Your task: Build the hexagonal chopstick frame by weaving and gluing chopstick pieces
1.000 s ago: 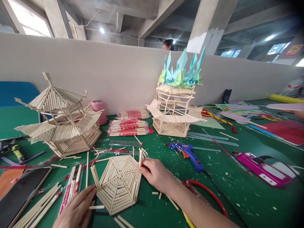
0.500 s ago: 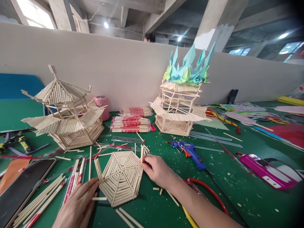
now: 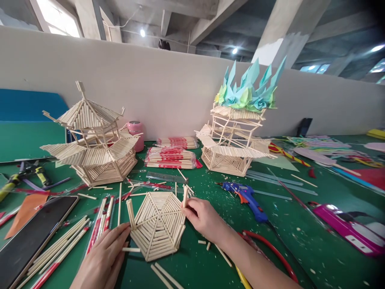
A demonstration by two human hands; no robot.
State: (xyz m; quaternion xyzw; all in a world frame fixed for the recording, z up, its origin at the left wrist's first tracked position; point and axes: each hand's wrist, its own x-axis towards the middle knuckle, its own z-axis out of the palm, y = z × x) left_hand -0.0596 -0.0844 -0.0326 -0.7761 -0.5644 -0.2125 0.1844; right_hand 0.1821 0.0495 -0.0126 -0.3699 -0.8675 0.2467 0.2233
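The right hand is pinching a short upright stick against the far right edge of a flat hexagonal stick panel lying on the green table. The left hand is resting its fingertips at the panel's near left edge, beside another upright stick. A blue glue gun is lying just right of the hands, and a stick pagoda is standing behind.

A flat hexagonal panel of pale wooden sticks, laid in six wedges meeting at the centre, lies on the green table. Short stick posts stand upright at its left corner and right corner.
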